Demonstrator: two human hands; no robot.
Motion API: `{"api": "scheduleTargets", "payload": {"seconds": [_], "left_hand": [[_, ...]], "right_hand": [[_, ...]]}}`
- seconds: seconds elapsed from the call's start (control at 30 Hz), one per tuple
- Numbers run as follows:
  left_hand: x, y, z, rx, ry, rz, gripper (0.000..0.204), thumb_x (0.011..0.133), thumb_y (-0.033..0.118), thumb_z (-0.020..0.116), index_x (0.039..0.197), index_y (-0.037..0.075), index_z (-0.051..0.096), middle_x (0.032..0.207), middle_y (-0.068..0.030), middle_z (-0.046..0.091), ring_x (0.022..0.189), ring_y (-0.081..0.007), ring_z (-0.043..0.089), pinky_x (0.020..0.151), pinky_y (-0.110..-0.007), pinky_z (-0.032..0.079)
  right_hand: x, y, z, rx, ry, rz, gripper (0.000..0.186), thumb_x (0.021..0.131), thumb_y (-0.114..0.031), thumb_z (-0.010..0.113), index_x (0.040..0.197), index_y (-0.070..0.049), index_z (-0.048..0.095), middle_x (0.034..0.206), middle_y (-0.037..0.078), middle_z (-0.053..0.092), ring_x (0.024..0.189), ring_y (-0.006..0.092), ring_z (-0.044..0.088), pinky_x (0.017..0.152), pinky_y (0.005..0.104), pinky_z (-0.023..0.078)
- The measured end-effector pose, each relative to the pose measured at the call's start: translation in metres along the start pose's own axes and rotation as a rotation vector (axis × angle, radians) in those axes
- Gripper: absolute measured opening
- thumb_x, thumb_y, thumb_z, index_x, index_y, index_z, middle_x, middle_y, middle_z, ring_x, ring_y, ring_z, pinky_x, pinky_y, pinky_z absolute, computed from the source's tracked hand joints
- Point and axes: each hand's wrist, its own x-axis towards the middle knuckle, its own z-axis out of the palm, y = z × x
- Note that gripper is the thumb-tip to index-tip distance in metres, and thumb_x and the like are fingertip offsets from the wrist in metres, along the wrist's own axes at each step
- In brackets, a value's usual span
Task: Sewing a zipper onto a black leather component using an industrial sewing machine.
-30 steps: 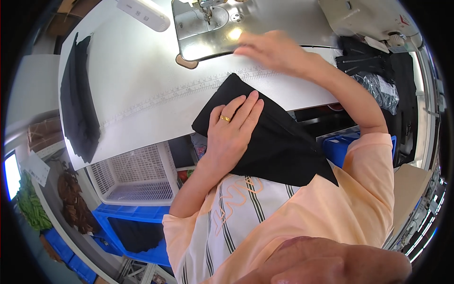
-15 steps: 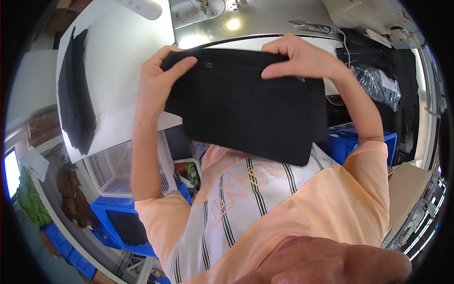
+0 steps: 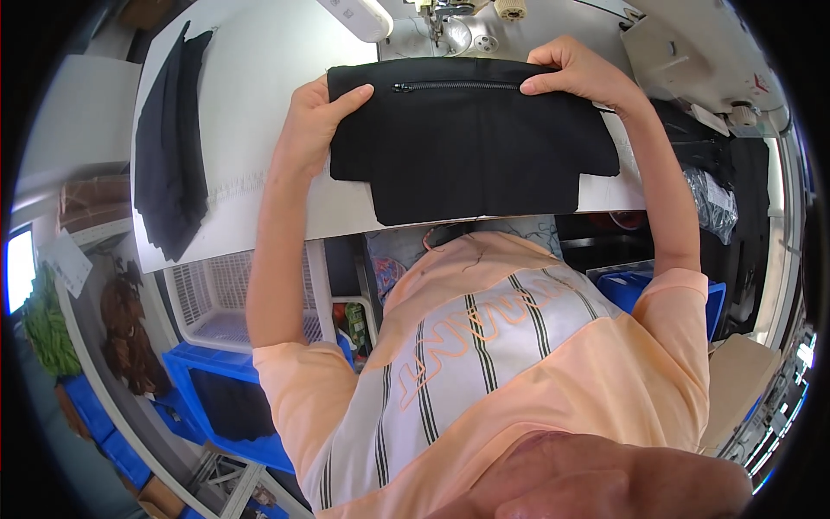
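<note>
A black fabric piece (image 3: 471,156) with notched lower corners lies spread over the white table's front, in front of the sewing machine's needle area (image 3: 439,26). A metal zipper (image 3: 454,86) runs along its upper part. My left hand (image 3: 320,117) grips its upper left corner, thumb on top and fingers behind. My right hand (image 3: 575,73) pinches the upper right edge, its thumb at the zipper's right end. A stack of black fabric strips (image 3: 169,143) lies on the table at the left.
Below the table are a white plastic basket (image 3: 229,307) and blue crates (image 3: 186,363). At the right are black zippered pieces, a grey plastic bag (image 3: 709,203), a blue bin (image 3: 622,285) and a cardboard box (image 3: 739,389). A white elongated device (image 3: 354,17) sits beside the machine.
The black piece has been turned from a folded, angled position to lying spread and level, showing its zipper. Both hands now hold its upper edge, and it has moved up toward the machine.
</note>
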Motion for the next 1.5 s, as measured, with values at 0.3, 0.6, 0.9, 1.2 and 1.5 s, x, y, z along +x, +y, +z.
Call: {"api": "scheduleTargets", "payload": {"seconds": [0.3, 0.6, 0.9, 1.2, 1.5], "left_hand": [[0.004, 0.002, -0.002, 0.011, -0.014, -0.018, 0.023, 0.084, 0.007, 0.07, 0.105, -0.002, 0.066, 0.094, -0.0083, 0.07, 0.083, -0.0134, 0.066, 0.075, -0.027, 0.054], [0.019, 0.053, -0.032, 0.441, -0.468, -0.035, 0.032, 0.078, 0.012, 0.075, 0.106, -0.003, 0.07, 0.095, -0.0051, 0.069, 0.087, -0.0094, 0.062, 0.082, -0.024, 0.05], [0.027, 0.043, 0.013, 0.719, -0.272, -0.08, 0.031, 0.083, 0.025, 0.073, 0.087, -0.006, 0.07, 0.07, -0.0058, 0.067, 0.061, -0.0103, 0.061, 0.06, -0.025, 0.05], [0.035, 0.04, 0.0, 0.583, -0.196, -0.117, 0.022, 0.083, 0.021, 0.072, 0.085, -0.002, 0.073, 0.073, -0.0042, 0.069, 0.061, -0.0085, 0.061, 0.061, -0.023, 0.047], [0.037, 0.038, -0.023, 0.487, -0.16, -0.112, 0.022, 0.081, 0.017, 0.074, 0.093, -0.001, 0.073, 0.079, -0.0048, 0.069, 0.069, -0.0098, 0.062, 0.068, -0.023, 0.047]], "right_hand": [[-0.001, 0.001, 0.002, 0.063, 0.041, -0.007, 0.05, 0.081, -0.027, 0.076, 0.057, -0.011, 0.036, 0.056, -0.008, 0.026, 0.053, 0.0029, 0.025, 0.048, 0.026, 0.022], [0.004, -0.004, -0.006, -0.086, -0.119, -0.121, 0.042, 0.088, -0.026, 0.068, 0.061, -0.002, 0.046, 0.057, -0.005, 0.035, 0.055, 0.0044, 0.032, 0.051, 0.0257, 0.029], [0.01, -0.004, -0.001, -0.029, -0.027, -0.09, 0.033, 0.087, -0.028, 0.069, 0.067, -0.003, 0.059, 0.057, -0.006, 0.044, 0.053, 0.004, 0.038, 0.051, 0.0246, 0.031], [0.029, 0.001, -0.017, -0.015, -0.082, 0.003, 0.026, 0.084, -0.027, 0.073, 0.079, -0.003, 0.063, 0.071, 0.004, 0.056, 0.064, 0.011, 0.052, 0.055, 0.0252, 0.041], [0.017, 0.014, -0.026, 0.236, -0.017, 0.183, 0.028, 0.084, -0.03, 0.072, 0.076, -0.004, 0.065, 0.065, -0.003, 0.058, 0.061, 0.003, 0.058, 0.057, 0.019, 0.051]]}}
